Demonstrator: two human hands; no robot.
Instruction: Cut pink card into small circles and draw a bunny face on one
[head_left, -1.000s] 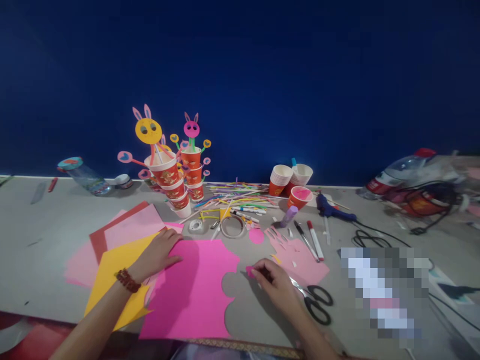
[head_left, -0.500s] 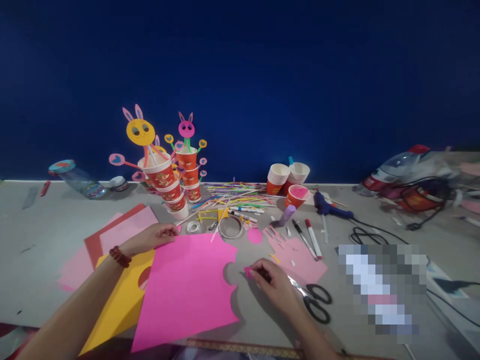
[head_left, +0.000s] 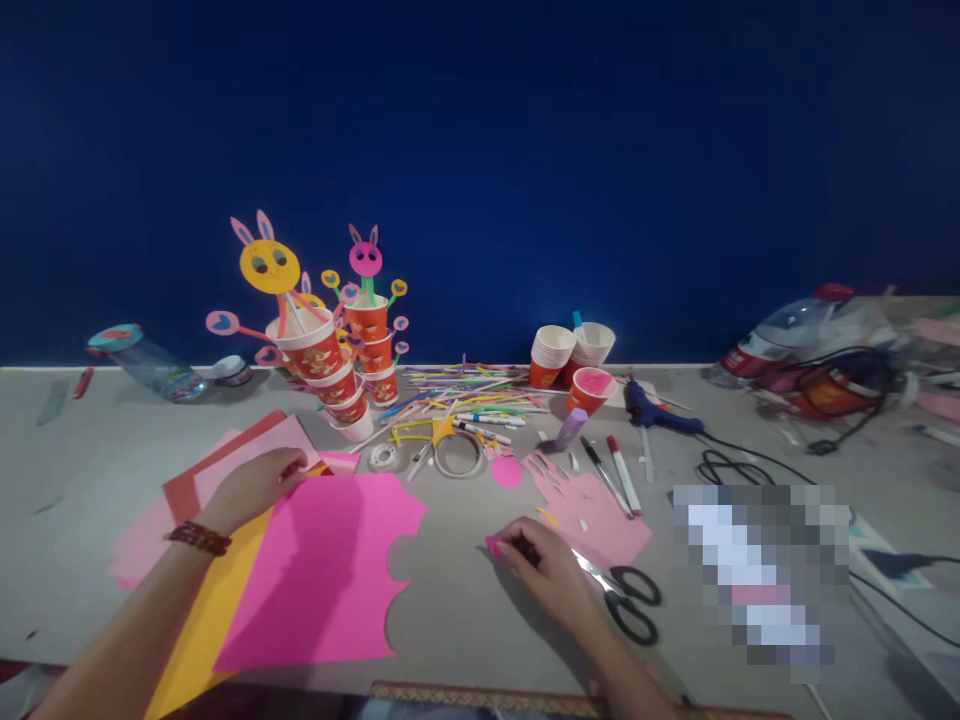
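A bright pink sheet of paper with round bites cut from its right edge lies over a yellow sheet. My left hand, with a beaded bracelet at the wrist, is closed on the sheet's upper left corner. Between the thumb and fingers of my right hand is a small pink paper scrap. Black-handled scissors lie just right of that hand, their blades partly hidden behind it. A cut light pink sheet and a pink paper circle rest beyond it.
Stacked red cups with paper rabbit heads stand at back left. Behind the tape roll lie coloured sticks. A glue stick, markers and a blue glue gun with trailing cord are to the right.
My left hand has drawn the bright pink sheet to the left, away from my right hand. The right hand stays nearly in place with the scrap.
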